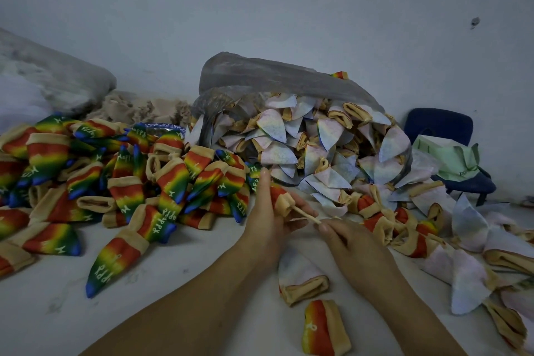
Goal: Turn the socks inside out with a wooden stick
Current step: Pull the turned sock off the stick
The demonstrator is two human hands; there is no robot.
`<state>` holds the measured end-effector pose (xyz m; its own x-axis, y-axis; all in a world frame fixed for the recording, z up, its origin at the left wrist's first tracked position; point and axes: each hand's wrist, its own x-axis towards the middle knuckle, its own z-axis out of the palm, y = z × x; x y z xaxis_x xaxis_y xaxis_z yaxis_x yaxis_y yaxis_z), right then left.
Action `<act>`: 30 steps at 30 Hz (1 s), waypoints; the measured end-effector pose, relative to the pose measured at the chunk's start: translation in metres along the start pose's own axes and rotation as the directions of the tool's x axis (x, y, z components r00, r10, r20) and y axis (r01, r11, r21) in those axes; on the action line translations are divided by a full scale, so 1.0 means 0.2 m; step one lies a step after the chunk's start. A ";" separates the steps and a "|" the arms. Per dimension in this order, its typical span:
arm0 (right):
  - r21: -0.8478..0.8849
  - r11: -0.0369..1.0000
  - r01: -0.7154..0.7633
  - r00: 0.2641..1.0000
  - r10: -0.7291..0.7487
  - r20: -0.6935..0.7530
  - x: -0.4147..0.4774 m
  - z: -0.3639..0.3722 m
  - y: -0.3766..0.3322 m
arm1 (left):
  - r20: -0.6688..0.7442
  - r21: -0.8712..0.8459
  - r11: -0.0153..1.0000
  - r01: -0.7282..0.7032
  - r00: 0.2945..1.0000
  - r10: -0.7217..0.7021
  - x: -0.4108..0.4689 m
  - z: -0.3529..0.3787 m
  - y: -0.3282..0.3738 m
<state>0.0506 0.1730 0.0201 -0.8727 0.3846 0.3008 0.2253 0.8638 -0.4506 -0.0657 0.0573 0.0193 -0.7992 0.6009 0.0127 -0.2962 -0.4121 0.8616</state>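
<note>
At frame centre, the left hand (264, 222) grips a rainbow sock (281, 196), fingers curled round it. The right hand (349, 243) pinches the wooden stick (306, 215) between thumb and fingertips, and the stick's far end enters the sock's tan cuff. A pile of rainbow socks (115, 182) lies at the left of the frame.

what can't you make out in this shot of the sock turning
Head view, the only one:
Far end of the wooden stick: hidden inside the sock.
Near end of the stick: hidden in the right hand.
Much of the sock's body: hidden behind the left hand.
The rainbow sock pile: cut off by the left edge.
Lower layers in the plastic bag: covered by the socks on top.
</note>
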 end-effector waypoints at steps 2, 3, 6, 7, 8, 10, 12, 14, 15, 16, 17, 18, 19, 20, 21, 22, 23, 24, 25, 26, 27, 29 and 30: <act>-0.096 0.994 0.054 0.999 -0.054 0.005 0.01 0.00 0.01 | -0.051 0.001 1.000 0.031 0.998 -0.031 0.00 0.00 0.00; -0.150 0.987 0.066 0.998 -0.066 0.002 0.01 -0.01 0.01 | -0.081 -0.015 1.000 0.027 0.996 -0.028 0.00 0.00 0.00; -0.252 0.965 0.078 0.997 -0.083 -0.008 0.00 -0.02 0.02 | -0.121 -0.093 0.996 -0.010 0.993 -0.001 0.02 0.01 0.01; -0.246 0.965 0.088 0.996 -0.091 0.001 0.00 -0.03 0.02 | -0.100 -0.129 0.992 -0.010 0.995 -0.003 0.02 0.00 0.02; -0.216 0.972 0.097 0.995 -0.096 0.015 0.00 -0.03 0.03 | -0.062 -0.179 0.984 0.005 0.998 -0.016 0.02 -0.01 0.03; -0.138 0.986 0.089 0.996 -0.084 0.041 -0.01 -0.03 0.03 | 0.028 -0.275 0.959 0.070 0.998 -0.065 0.01 -0.02 0.05; -0.132 0.987 0.090 0.995 -0.084 0.044 -0.02 -0.03 0.02 | 0.081 -0.283 0.955 0.093 0.994 -0.072 0.00 -0.02 0.06; -0.143 0.985 0.096 0.995 -0.096 0.004 -0.03 -0.01 0.00 | 0.074 -0.210 0.976 0.055 0.996 -0.040 -0.01 0.01 0.05; -0.149 0.985 0.088 0.995 -0.093 -0.022 -0.03 -0.01 -0.01 | 0.062 -0.168 0.986 0.019 0.998 -0.009 -0.01 0.02 0.04; -0.156 0.985 0.071 0.996 -0.078 -0.039 -0.03 0.01 -0.01 | 0.050 -0.134 0.991 -0.019 0.998 0.025 -0.01 0.04 0.04; -0.153 0.987 0.048 0.998 -0.055 -0.041 -0.02 0.02 -0.02 | 0.046 -0.105 0.993 -0.056 0.997 0.061 -0.01 0.05 0.04; -0.113 0.994 0.013 0.999 -0.017 -0.032 -0.02 0.04 -0.04 | 0.048 -0.080 0.993 -0.088 0.995 0.092 -0.01 0.06 0.03; -0.027 0.999 -0.026 1.000 0.026 -0.018 -0.02 0.07 -0.07 | 0.056 -0.062 0.991 -0.115 0.991 0.118 -0.01 0.06 0.04; 0.083 0.995 -0.061 0.998 0.061 0.003 -0.02 0.09 -0.10 | 0.068 -0.053 0.989 -0.136 0.988 0.140 0.00 0.06 0.04; 0.194 0.977 -0.083 0.997 0.081 0.020 -0.02 0.10 -0.12 | 0.082 -0.050 0.988 -0.145 0.986 0.148 0.01 0.05 0.04; 0.285 0.954 -0.093 0.996 0.087 0.035 -0.02 0.11 -0.13 | 0.099 -0.048 0.988 -0.146 0.984 0.150 0.02 0.03 0.04; 0.347 0.933 -0.095 0.995 0.081 0.056 -0.02 0.11 -0.13 | 0.122 -0.045 0.988 -0.148 0.981 0.153 0.02 0.02 0.04; 0.375 0.922 -0.095 0.994 0.069 0.082 -0.02 0.10 -0.12 | 0.144 -0.031 0.988 -0.150 0.978 0.153 0.02 0.01 0.03; 0.363 0.928 -0.088 0.994 0.057 0.096 -0.02 0.09 -0.10 | 0.158 -0.001 0.989 -0.149 0.976 0.147 0.01 0.00 0.01; 0.313 0.946 -0.080 0.994 0.053 0.092 -0.01 0.07 -0.06 | 0.157 0.041 0.989 -0.144 0.978 0.136 0.02 -0.01 -0.01; 0.249 0.966 -0.075 0.995 0.058 0.076 -0.01 0.06 -0.04 | 0.139 0.074 0.987 -0.139 0.982 0.128 0.02 -0.02 -0.03; 0.162 0.984 -0.079 0.997 0.082 -0.013 0.00 0.04 0.00 | 0.056 0.101 0.988 -0.114 0.992 0.109 0.02 -0.02 -0.05; 0.153 0.986 -0.072 0.993 0.085 -0.078 0.00 0.03 0.01 | -0.006 0.097 0.991 -0.089 0.996 0.090 0.04 -0.04 -0.06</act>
<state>0.0484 0.1730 0.0150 -0.8140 0.4805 0.3263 0.2184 0.7737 -0.5947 -0.0723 0.0611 0.0058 -0.8255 0.5577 0.0871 -0.1720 -0.3956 0.9022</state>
